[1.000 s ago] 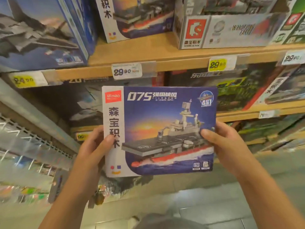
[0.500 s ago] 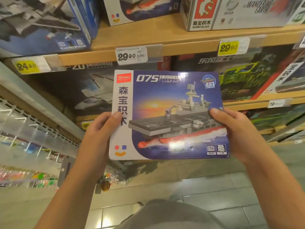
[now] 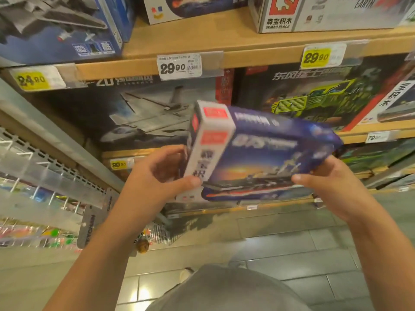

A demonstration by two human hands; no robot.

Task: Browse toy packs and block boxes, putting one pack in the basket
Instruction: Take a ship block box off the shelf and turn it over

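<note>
A blue block box [image 3: 258,153] with a warship picture and a white side strip is held in front of the shelves, tipped so its top face shows, and it is blurred. My left hand [image 3: 157,176] grips its left edge with the thumb on the front. My right hand [image 3: 325,185] holds its right lower edge, thumb on the front. No basket is in view.
Wooden shelves [image 3: 224,57] carry large block boxes: a jet box [image 3: 146,113], a green truck box [image 3: 314,97], a grey plane box [image 3: 51,30]. Price tags [image 3: 179,66] line the shelf edges. Wire racks [image 3: 45,176] with small toys stand at the left. Tiled floor lies below.
The box was upright and facing me; now it is tilted away so its top face shows, and it sits lower relative to the shelves. Both hands keep hold.
</note>
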